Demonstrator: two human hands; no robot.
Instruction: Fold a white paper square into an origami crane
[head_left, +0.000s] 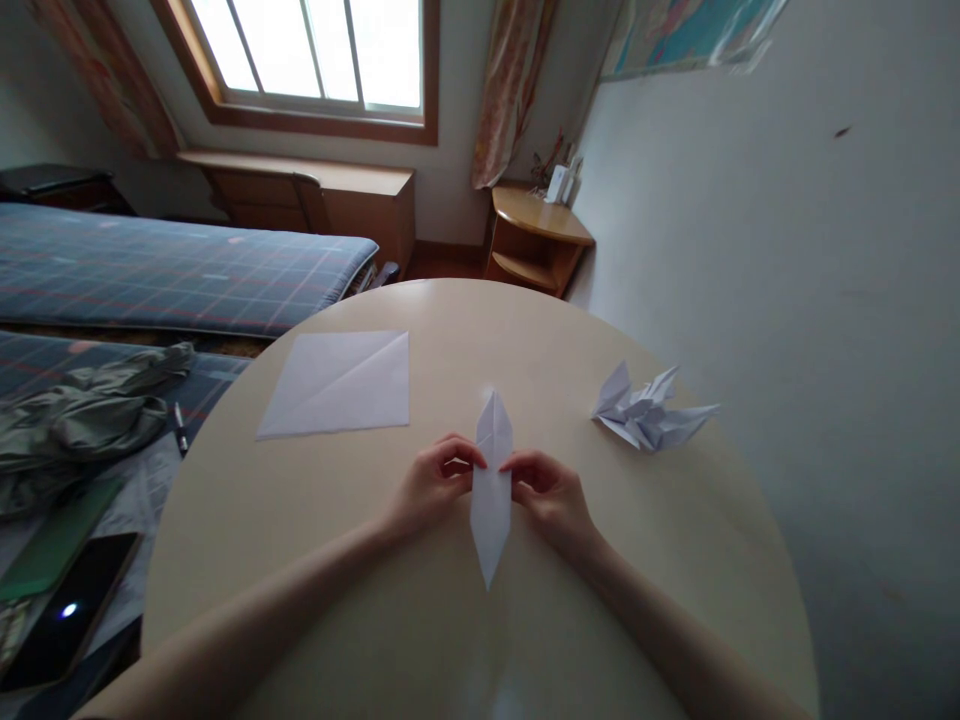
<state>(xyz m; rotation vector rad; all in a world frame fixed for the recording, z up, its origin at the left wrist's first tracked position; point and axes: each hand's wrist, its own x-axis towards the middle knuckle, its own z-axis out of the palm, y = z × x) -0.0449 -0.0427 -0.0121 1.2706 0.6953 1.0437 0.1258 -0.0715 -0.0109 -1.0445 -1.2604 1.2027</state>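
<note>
A folded sheet of white paper (492,510), long and narrow with pointed ends, is held upright in line with me above the middle of the round table. My left hand (441,478) pinches its left edge between thumb and fingers. On the opposite edge, my right hand (553,498) grips it the same way. Creases show on the paper's upper half. To the left lies a flat white paper sheet (345,385) with a diagonal crease. Several folded paper pieces (649,412) sit heaped together on the right.
The cream round table (480,310) stands close to a white wall (847,330) on the right. At the left are a plaid mattress (180,270), crumpled grey-green cloth (90,420) and a dark phone (71,605). A corner shelf (540,213) stands behind the table.
</note>
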